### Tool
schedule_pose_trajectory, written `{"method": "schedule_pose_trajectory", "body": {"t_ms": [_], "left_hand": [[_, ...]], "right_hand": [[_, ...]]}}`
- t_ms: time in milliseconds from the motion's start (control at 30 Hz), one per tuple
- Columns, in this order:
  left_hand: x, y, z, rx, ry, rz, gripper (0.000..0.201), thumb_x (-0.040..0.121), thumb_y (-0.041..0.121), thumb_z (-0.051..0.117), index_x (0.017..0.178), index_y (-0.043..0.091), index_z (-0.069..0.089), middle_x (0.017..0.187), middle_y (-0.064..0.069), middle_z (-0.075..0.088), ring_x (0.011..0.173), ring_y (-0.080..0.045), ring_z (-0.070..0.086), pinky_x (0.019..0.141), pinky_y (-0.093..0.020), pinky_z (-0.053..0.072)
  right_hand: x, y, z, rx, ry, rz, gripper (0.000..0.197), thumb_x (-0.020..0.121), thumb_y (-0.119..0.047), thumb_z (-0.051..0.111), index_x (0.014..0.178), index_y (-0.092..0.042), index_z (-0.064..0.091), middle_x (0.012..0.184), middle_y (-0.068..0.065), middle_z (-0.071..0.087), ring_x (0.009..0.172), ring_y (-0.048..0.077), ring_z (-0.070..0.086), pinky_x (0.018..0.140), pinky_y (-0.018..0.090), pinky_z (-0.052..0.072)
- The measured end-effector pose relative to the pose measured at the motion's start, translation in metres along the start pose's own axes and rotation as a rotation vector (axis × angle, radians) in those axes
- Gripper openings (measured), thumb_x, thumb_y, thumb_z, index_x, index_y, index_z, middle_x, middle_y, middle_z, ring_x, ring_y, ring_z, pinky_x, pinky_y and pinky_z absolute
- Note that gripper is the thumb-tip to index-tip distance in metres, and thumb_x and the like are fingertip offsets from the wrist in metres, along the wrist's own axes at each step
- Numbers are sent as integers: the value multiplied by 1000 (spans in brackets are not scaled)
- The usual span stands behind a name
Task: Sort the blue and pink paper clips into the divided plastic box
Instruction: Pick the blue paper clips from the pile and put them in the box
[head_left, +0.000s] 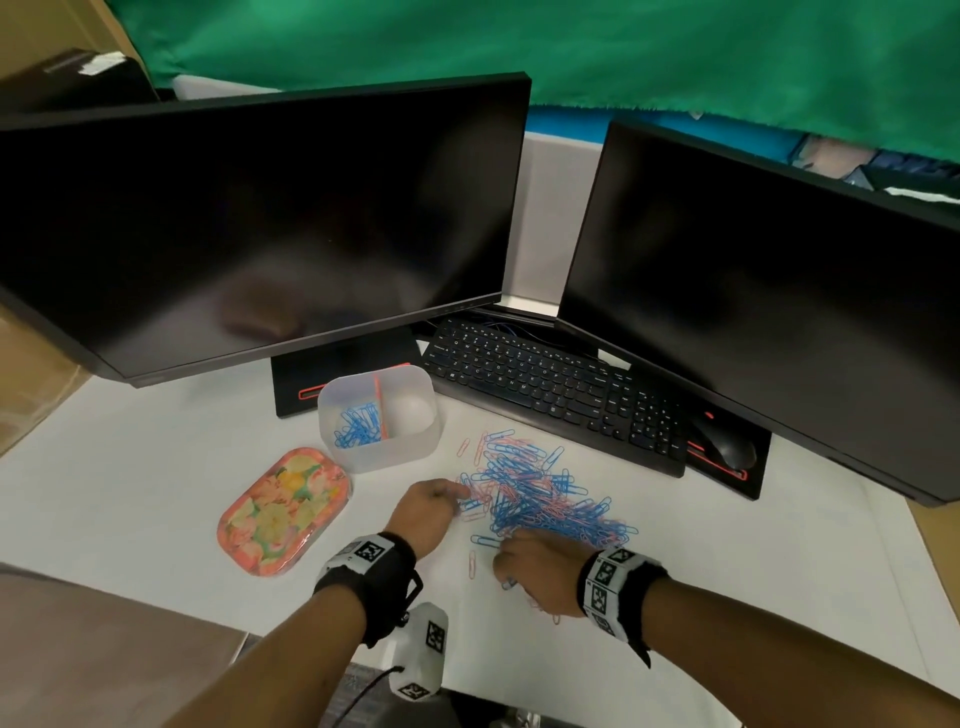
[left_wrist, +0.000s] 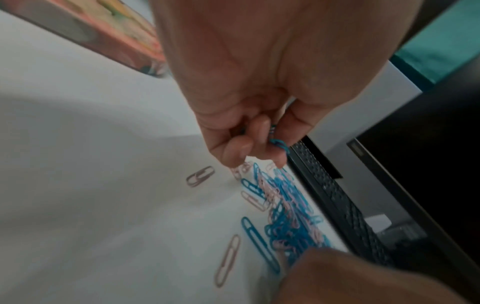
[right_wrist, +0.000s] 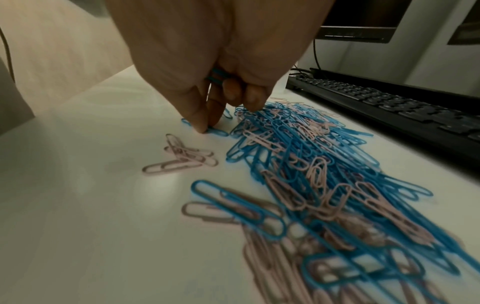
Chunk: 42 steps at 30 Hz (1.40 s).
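Clips of blue and pink lie tangled in one loose heap (head_left: 540, 499) on the white desk (head_left: 156, 467), just in front of the black keyboard (head_left: 550, 384), with a few strays at the heap's near edge. The left hand (head_left: 423, 512) sits at the heap's left edge, fingers curled, pinching a small bunch of blue clips (left_wrist: 278, 142) between thumb and fingers. The right hand (head_left: 537, 569) is at the heap's near edge, some blue clips tucked in its curled fingers (right_wrist: 217, 77), while thumb and forefinger press down on another blue clip (right_wrist: 215, 130) flat on the desk. The divided plastic box (head_left: 382, 415) stands behind the left hand, toward the desk's back edge, by a monitor base; its left compartment holds blue clips, the right looks bare. A floral lid (head_left: 285, 512) lies on the desk left of the box.
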<state>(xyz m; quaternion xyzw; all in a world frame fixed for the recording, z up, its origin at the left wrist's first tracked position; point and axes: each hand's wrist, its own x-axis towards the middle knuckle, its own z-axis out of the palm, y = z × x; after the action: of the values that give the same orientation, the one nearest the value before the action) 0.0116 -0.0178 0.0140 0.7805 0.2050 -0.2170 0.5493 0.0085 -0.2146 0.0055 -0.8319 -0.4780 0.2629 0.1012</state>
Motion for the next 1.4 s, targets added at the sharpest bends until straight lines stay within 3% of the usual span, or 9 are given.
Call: {"method": "schedule_pose_trajectory", "body": {"t_ms": [67,333,500,600,767,967,1067,1200,1400], "left_hand": [[-4,5,-7,-177,-11,-74,31,88,-5,39,87,8,67,70,-6,49,51,-16,38,49,-27,38],[-19,24,-37,-629,4,-112,28,92,0,32,91,3,60,66,-6,45,52,-18,42,53,-26,41],[-18,39,-73,-774,67,-42,24,91,4,35,95,4,58,71,-5,47,53,-16,42,52,-26,40],[-13,50,-94,-801,129,-32,13,91,11,43,87,10,56,68,-5,46,54,-16,42,50,-24,38],[-1,59,-122,-808,265,-86,16,98,27,46,97,12,53,77,-8,49,66,-19,50,59,-26,50],[9,61,-132,-707,336,-101,29,95,39,49,107,13,51,82,-5,49,83,-23,51,67,-30,45],[9,62,-133,-664,378,-66,29,96,37,49,111,13,52,92,-5,55,82,-18,55,73,-30,46],[8,54,-132,-538,438,32,23,96,29,49,109,16,62,108,-5,63,101,-22,60,87,-34,50],[4,51,-115,-287,465,234,18,93,10,51,90,12,68,78,-3,65,65,-13,59,59,-22,47]], "right_hand": [[2,-1,-1,6,-16,23,26,73,6,59,99,1,61,100,20,59,92,33,54,81,35,45],[8,-13,-6,84,13,148,20,92,-10,44,109,-9,56,111,9,55,101,24,51,88,32,43],[41,-30,-38,529,183,410,16,99,-20,36,87,-17,46,88,3,53,81,18,50,78,32,44],[69,-41,-70,925,257,568,21,97,-14,38,78,-19,47,68,0,50,57,14,44,50,21,38],[114,-53,-113,1229,292,586,14,93,-10,46,81,-9,51,64,9,54,43,16,42,38,18,29],[161,-66,-148,1278,298,601,14,95,-8,48,83,-6,54,71,13,56,55,22,54,48,26,43],[177,-68,-157,1301,300,632,14,95,-7,48,107,-3,54,84,16,59,66,23,61,61,32,54],[186,-65,-159,1305,308,639,8,93,-3,46,90,-7,53,75,10,49,66,21,55,61,31,49],[155,-46,-152,1214,416,604,14,91,-4,50,84,-7,62,87,16,60,80,25,61,82,40,55]]}}
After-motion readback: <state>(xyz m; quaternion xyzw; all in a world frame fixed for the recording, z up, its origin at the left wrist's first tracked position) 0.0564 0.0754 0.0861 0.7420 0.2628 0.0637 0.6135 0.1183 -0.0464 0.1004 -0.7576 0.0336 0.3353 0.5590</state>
